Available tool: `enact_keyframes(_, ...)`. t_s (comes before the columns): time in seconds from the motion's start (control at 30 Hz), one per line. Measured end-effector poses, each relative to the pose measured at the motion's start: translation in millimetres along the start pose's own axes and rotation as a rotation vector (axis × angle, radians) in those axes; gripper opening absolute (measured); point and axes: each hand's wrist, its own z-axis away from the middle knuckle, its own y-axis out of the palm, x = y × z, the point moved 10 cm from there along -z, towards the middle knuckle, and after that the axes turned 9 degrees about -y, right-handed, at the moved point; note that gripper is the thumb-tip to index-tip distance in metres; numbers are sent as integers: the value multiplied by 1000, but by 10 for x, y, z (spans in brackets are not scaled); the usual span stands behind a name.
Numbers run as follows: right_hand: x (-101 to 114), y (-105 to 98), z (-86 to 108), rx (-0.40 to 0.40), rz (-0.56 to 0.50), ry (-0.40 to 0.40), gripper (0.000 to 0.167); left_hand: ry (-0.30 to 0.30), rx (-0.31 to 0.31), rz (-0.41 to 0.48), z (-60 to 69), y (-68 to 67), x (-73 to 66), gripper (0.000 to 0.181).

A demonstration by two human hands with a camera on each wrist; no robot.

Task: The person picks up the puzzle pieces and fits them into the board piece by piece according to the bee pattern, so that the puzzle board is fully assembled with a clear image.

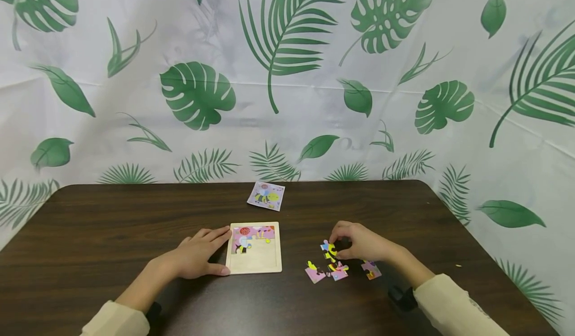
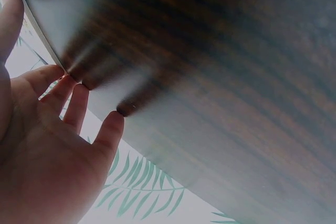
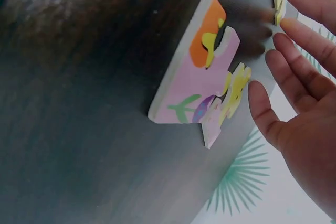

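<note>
On the table, a square wooden puzzle tray (image 1: 253, 266) has joined pink, red and blue pieces in its upper part and bare wood below. My left hand (image 1: 199, 253) touches the tray's left edge with fingers and thumb spread. The left wrist view shows its extended fingers (image 2: 107, 129). To the tray's right, my right hand (image 1: 361, 241) pinches a blue, yellow and black puzzle piece (image 1: 328, 248) between thumb and forefinger, at the table. Below it lie a pink and yellow piece (image 1: 315, 274) and a pink piece (image 1: 339, 272). A pink-orange corner piece (image 3: 181, 95) lies beneath the right hand, with yellow pieces beside it.
A square card with a bee picture (image 1: 266, 196) lies by the back edge of the dark wooden table (image 1: 135, 211). Behind hangs a white cloth with green leaves (image 1: 314, 121). A tiny pale speck (image 1: 458, 265) is on the table at the right.
</note>
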Motion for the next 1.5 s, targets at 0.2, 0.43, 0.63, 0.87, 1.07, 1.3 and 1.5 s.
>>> enact_keyframes(0.2,-16,19,-5,-10,12,15,21,-2,3,2,-4,-2,-1,83)
enact_keyframes(0.43,-6,33,-17,-12,15,21,19,-4,3,1,-10,5,19,83)
enact_keyframes(0.63,-3,39,-22,-10,26,27,18,2,-2,1,-6,-3,13,83)
enact_keyframes(0.87,10,34,-25,-30,41,8,18,6,3,5,-7,0,11,83)
enact_keyframes(1.07,0,27,-10,-42,56,2,18,9,0,5,-14,2,8,83)
enact_keyframes(1.3,17,8,-12,-57,53,-8,18,9,-3,7,-10,-2,5,83)
enact_keyframes(1.5,11,-21,-18,-62,52,13,19,3,1,10,0,-3,3,82)
